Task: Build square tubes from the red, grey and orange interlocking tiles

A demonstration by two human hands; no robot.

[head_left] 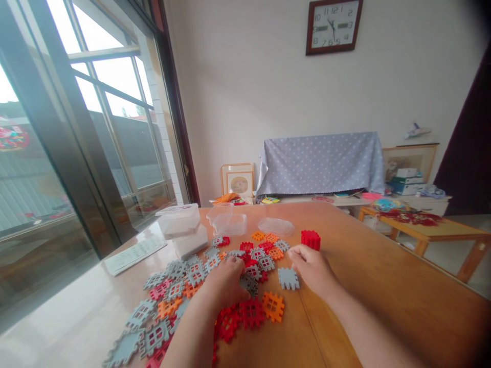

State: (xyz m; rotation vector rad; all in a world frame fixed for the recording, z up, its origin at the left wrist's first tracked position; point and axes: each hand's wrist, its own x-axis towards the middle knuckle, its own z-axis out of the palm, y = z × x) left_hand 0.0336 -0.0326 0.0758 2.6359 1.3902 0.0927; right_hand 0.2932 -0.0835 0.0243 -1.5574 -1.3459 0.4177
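Observation:
My left hand (227, 280) is over a spread of interlocking plastic tiles, its fingers curled down around a grey window tile (249, 285) that shows at its right side, partly covered. My right hand (312, 268) is closed, fingertips bent in toward the pile; whatever is inside them, if anything, is hidden. A plain grey tile (288, 278) lies flat just left of that hand. Behind its knuckles stands a stack of red tiles (310, 239). An orange window tile (273, 306) and a red window tile (252, 313) lie nearer to me.
Clear plastic containers (232, 224) and a lid (276, 226) are at the table's far side. White boxes (178, 222) and a printed sheet (135, 255) sit to the left. Several grey, red and orange tiles cover the left-middle tabletop. A low wooden table (441, 230) stands beyond the right edge.

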